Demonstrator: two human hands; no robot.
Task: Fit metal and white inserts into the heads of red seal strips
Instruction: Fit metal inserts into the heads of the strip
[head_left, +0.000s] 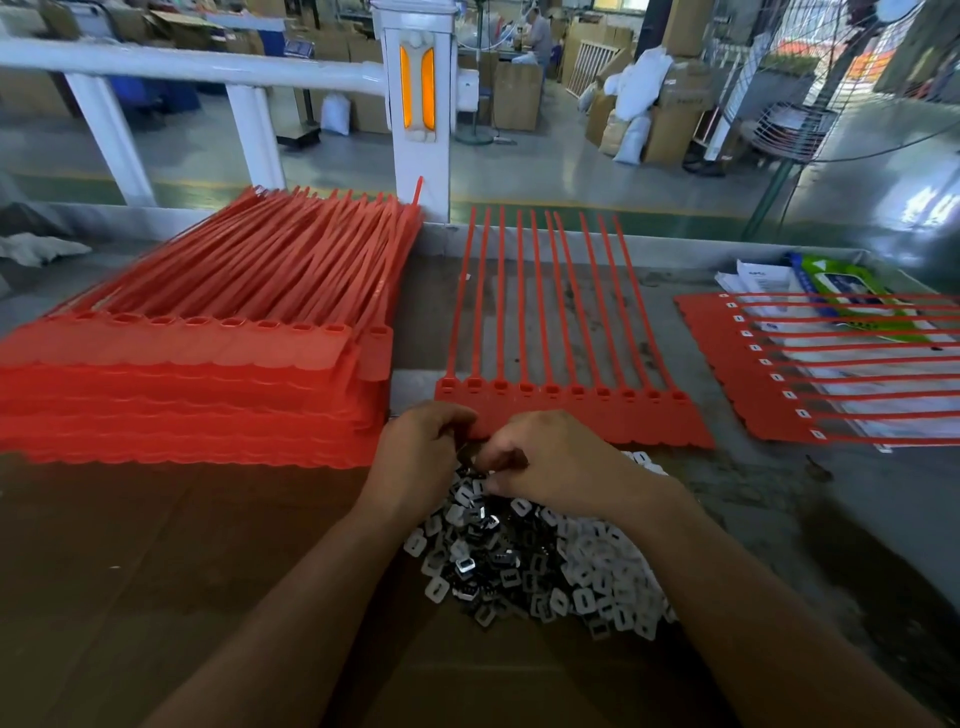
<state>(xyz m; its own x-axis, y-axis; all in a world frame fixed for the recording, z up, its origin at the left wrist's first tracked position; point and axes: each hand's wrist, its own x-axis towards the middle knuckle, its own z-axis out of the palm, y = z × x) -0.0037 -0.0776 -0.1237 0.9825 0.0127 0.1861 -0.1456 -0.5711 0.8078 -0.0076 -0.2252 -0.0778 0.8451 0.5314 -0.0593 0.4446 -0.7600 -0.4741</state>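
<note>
Head-camera view down onto a grey workbench (753, 493) in a factory. Both bare hands meet at the far edge of a loose pile of inserts (519, 566), dark metal ones towards the left and white ones (608, 577) towards the right, heaped on brown cardboard (156, 571) near the person. The left hand (421, 457) has its fingers curled inward, the tips touching or almost touching the near edge of a sheet of red seal strips (597, 421). The right hand (556, 462), just beside it, has its fingers bunched and bent down into the pile, thumb tucked under. What either hand pinches is hidden, so I cannot tell.

The sheet lies flat just beyond the hands, tails pointing away, its row of heads (551, 389) looking empty. A tall stack of the same strips (182, 384) sits on the left. On the right, well apart, a finished sheet (737, 379) shows a white piece in every head.

Likely risks: the small pieces cling together, so two may lift at once; an insert pressed in tilted could jam; a head may be skipped; a forearm dragging across the pile could scatter it over the bench
</note>
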